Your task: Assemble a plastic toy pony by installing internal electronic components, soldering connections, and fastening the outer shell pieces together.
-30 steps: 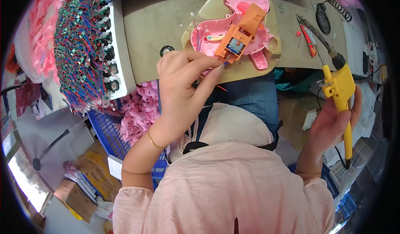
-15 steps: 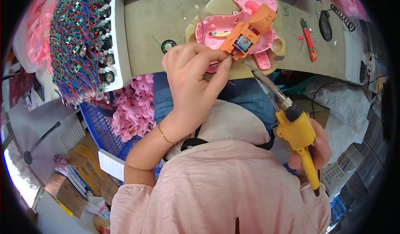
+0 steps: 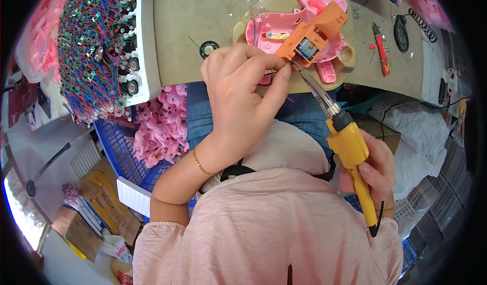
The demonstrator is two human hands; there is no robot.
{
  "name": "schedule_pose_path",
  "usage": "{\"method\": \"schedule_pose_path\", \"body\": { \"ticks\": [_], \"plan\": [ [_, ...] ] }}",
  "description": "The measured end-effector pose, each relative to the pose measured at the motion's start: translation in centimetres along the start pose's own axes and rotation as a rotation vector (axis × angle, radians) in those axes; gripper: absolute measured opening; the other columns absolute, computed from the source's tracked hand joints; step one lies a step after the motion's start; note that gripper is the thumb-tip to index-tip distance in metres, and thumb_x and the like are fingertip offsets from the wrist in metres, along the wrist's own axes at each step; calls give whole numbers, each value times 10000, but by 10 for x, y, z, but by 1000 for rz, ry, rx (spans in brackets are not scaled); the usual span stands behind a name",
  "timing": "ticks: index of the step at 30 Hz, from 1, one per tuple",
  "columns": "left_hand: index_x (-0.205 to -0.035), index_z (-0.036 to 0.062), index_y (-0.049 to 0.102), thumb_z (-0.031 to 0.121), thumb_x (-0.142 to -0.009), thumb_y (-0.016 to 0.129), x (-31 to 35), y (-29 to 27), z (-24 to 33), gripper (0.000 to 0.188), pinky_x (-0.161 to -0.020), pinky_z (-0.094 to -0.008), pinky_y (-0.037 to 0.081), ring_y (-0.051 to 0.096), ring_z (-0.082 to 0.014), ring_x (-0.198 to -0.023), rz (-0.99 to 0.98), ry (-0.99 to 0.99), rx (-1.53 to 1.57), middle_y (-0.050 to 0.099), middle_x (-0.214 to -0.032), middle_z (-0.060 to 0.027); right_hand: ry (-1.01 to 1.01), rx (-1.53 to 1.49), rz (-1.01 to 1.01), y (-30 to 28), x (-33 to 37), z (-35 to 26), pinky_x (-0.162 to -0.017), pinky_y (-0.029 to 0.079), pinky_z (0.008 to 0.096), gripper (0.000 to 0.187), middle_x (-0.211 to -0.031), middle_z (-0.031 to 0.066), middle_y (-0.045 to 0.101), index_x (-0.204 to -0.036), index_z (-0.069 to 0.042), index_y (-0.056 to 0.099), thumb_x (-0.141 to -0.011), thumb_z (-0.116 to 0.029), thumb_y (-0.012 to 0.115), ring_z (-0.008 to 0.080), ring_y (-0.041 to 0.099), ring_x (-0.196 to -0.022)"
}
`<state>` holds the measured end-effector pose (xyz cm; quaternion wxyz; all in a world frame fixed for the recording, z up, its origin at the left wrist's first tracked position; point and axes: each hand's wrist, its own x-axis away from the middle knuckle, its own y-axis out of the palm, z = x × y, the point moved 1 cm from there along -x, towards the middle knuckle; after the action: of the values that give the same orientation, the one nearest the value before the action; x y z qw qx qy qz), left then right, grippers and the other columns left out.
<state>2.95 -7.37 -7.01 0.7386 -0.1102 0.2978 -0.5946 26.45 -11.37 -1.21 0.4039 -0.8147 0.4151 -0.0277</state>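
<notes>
My left hand (image 3: 243,89) is closed in a pinch at the lower left end of an orange plastic housing (image 3: 327,21), with a thin dark wire (image 3: 270,74) at its fingertips. A small motor (image 3: 307,48) sits inside the housing. Beneath the housing lies an open pink toy shell (image 3: 274,22) on a cream-coloured holder (image 3: 332,85). My right hand (image 3: 379,165) grips a yellow soldering iron (image 3: 350,145) by its handle. The iron's metal tip reaches the housing's lower edge, close to my left fingertips; whether it touches the wire I cannot tell.
A small round speaker (image 3: 208,48) lies left of the shell. On the right are a red cutter (image 3: 380,50) and a black oval part (image 3: 401,33) beside a coiled cord. A white box (image 3: 147,41) of wired parts stands left; below is a blue basket (image 3: 122,150) with pink toy parts.
The soldering iron has moved up and left, bringing its tip to the housing beside my left fingertips. My left hand keeps its pinch there. The whole view has shifted slightly.
</notes>
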Motion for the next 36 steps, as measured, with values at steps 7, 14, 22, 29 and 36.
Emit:
{"method": "schedule_pose_path", "body": {
  "ticks": [7, 14, 22, 29, 36],
  "plan": [
    [-745, 53, 636, 103, -742, 677, -3, -3, 3, 65, -697, -288, 335, 453, -182, -738, -10, 28, -40, 553, -732, -28, 401, -243, -257, -11, -22, -5, -598, 482, 350, 504, -887, 190, 630, -1164, 39, 496, -710, -89, 674, 308, 619, -684],
    [-748, 55, 638, 107, -741, 679, -3, -4, 5, 66, -699, -290, 336, 454, -182, -741, -28, 10, -46, 546, -730, -28, 1, 41, -10, -3, 6, 0, -519, 494, 347, 487, -954, 302, 588, -1115, -64, 394, -793, -276, 692, 335, 636, -713],
    [-722, 110, 632, 137, -714, 681, -4, -3, 5, 56, -745, -336, 309, 470, -198, -766, -33, -33, -22, 526, -725, 3, -44, 43, 12, -2, 2, 1, -513, 492, 330, 537, -975, 306, 580, -1148, -66, 391, -777, -291, 707, 323, 636, -713],
    [-734, 64, 634, 110, -742, 673, -4, -6, 4, 61, -701, -295, 324, 450, -180, -725, -34, -6, -52, 540, -716, -22, 321, -33, -308, -10, -22, -9, -557, 496, 326, 543, -974, 258, 599, -1170, -43, 434, -743, -199, 732, 302, 636, -705],
    [-723, 107, 628, 144, -713, 676, -4, -3, 4, 61, -737, -344, 312, 473, -199, -759, -30, -28, -47, 526, -732, 2, 426, -438, -13, -14, 15, -8, -559, 472, 275, 511, -904, 151, 637, -1174, 73, 485, -789, -252, 579, 225, 621, -648]
  ]
}}
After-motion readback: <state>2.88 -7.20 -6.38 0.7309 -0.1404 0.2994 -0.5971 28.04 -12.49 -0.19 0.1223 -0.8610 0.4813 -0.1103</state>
